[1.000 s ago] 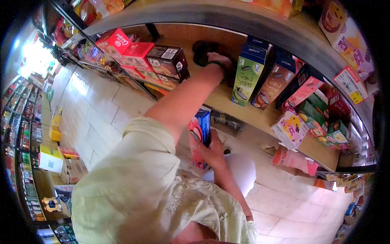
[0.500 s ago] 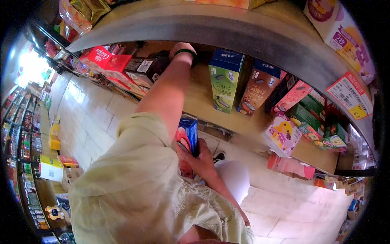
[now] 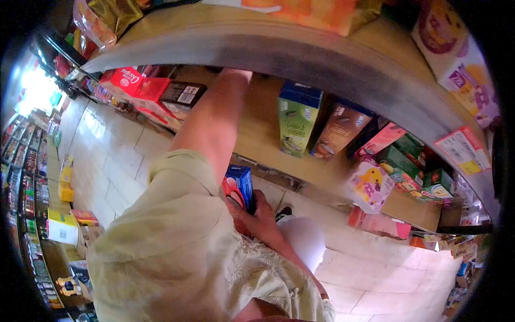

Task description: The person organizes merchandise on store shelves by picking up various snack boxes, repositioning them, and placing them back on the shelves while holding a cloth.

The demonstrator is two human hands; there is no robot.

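Note:
My left forearm [image 3: 214,115] reaches up and in beneath the upper shelf's edge. The left hand is hidden behind that edge, so its fingers and anything in them do not show. Lower down, in front of my body, my right hand [image 3: 256,216] is wrapped round a blue-and-red snack box [image 3: 236,182]. Left of the forearm on the lower shelf lies a dark box with a white label [image 3: 182,93]. To its right, a green snack box [image 3: 298,122] with a blue top stands upright, and a brown snack box [image 3: 339,131] leans beside it.
The grey upper shelf edge [image 3: 300,59] curves over the lower shelf [image 3: 263,129]. Red boxes [image 3: 123,80] sit at the left; a purple-and-white box [image 3: 370,185] and green boxes [image 3: 410,166] at the right. A price tag [image 3: 464,150] hangs on the edge. Tiled floor [image 3: 115,145] lies below.
My left arm has gone further under the upper shelf; its wrist and dark bracelet, visible before, are now hidden. The view has shifted slightly. My right hand still holds the snack box.

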